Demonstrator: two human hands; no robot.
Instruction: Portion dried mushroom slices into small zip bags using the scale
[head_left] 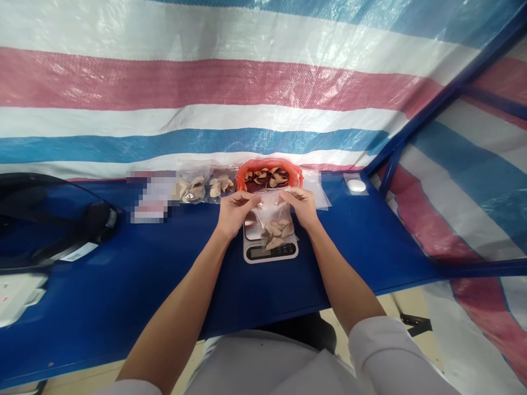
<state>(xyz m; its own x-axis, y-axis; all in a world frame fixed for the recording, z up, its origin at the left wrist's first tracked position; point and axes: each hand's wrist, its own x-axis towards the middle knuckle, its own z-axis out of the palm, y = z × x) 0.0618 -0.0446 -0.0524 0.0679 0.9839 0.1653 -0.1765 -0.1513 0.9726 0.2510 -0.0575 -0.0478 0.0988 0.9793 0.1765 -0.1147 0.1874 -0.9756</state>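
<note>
Bag [269,213] stretches between both hands [236,209] [302,206], pinched at its top.

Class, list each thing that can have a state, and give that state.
Left hand: pinching clear bag at top
Right hand: pinching same bag at top
Clear bag: holding pale slices, seal uncertain
Digital scale: flat, display illegible
Red plastic bag: open, dark-edged slices inside
Two rear bags: holding slices
White oval object: inside small bag
</note>
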